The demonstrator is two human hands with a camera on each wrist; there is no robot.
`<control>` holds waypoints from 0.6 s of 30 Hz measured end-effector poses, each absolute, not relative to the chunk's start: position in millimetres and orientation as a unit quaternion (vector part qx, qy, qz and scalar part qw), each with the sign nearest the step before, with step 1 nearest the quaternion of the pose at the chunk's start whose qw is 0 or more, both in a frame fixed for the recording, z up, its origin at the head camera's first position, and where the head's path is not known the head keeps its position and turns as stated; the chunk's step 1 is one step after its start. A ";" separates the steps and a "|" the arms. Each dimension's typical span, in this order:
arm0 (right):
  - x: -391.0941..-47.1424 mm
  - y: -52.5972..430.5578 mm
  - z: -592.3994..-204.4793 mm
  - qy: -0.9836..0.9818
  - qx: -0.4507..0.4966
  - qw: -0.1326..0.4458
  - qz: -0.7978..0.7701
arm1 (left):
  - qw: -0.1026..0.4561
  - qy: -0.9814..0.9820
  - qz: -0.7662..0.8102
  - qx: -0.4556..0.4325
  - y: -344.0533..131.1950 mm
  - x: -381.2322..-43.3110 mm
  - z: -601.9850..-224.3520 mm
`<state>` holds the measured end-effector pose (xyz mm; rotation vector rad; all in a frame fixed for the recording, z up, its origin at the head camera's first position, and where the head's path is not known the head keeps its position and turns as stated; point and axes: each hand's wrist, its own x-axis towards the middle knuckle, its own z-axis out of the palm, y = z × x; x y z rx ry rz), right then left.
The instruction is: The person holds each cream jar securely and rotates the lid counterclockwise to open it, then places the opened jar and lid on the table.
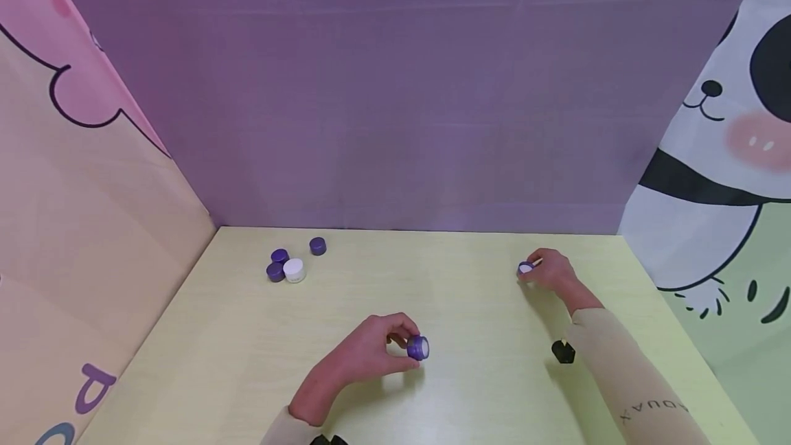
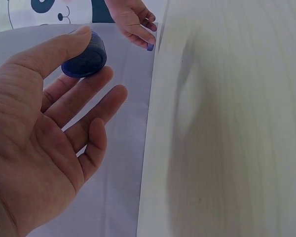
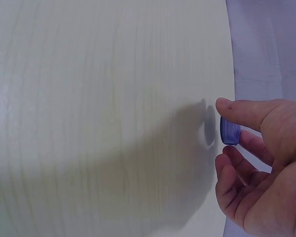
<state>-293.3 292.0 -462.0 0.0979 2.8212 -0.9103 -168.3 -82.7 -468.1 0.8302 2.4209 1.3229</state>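
My left hand (image 1: 378, 347) pinches a small purple jar (image 1: 418, 348) between thumb and fingers above the table. The jar is tipped sideways, its pale round end facing right; in the left wrist view it looks dark blue. Farther back on the right, my right hand (image 1: 552, 273) holds a shallow purple cap (image 1: 525, 268) with a whitish inner face. In the right wrist view the cap (image 3: 230, 131) sits on edge between thumb and fingers, just off the tabletop, with its shadow close by. Jar and cap are well apart.
Toward the back left of the pale wooden table (image 1: 247, 362) stand a white jar (image 1: 294, 270), two purple round containers (image 1: 275, 271) close beside it, and another purple one (image 1: 318, 246) slightly apart. A purple backdrop (image 1: 408, 101) rises behind the table's rear edge; printed panels flank both sides.
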 end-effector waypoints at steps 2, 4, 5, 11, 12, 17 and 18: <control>-294.2 292.6 -463.2 0.947 0.034 0.089 -0.307 | 0.130 0.834 0.454 0.285 -82.7 -168.5 -467.8; -295.0 293.2 -464.7 0.946 0.036 0.091 -0.309 | 0.131 0.834 0.455 0.284 -82.7 -168.4 -467.5; -295.0 293.2 -464.9 0.946 0.036 0.092 -0.310 | 0.132 0.834 0.455 0.283 -82.5 -168.2 -467.2; -295.0 294.3 -467.2 0.946 0.029 0.089 -0.309 | 0.129 0.834 0.456 0.283 -82.1 -169.1 -468.1; -295.4 294.9 -468.4 0.947 0.029 0.088 -0.309 | 0.128 0.833 0.458 0.285 -82.2 -169.4 -468.8; -296.2 296.4 -472.9 0.947 0.027 0.087 -0.308 | 0.124 0.831 0.461 0.286 -82.4 -169.7 -469.3; -296.1 296.5 -473.5 0.947 0.026 0.086 -0.309 | 0.123 0.832 0.458 0.287 -82.5 -169.9 -469.4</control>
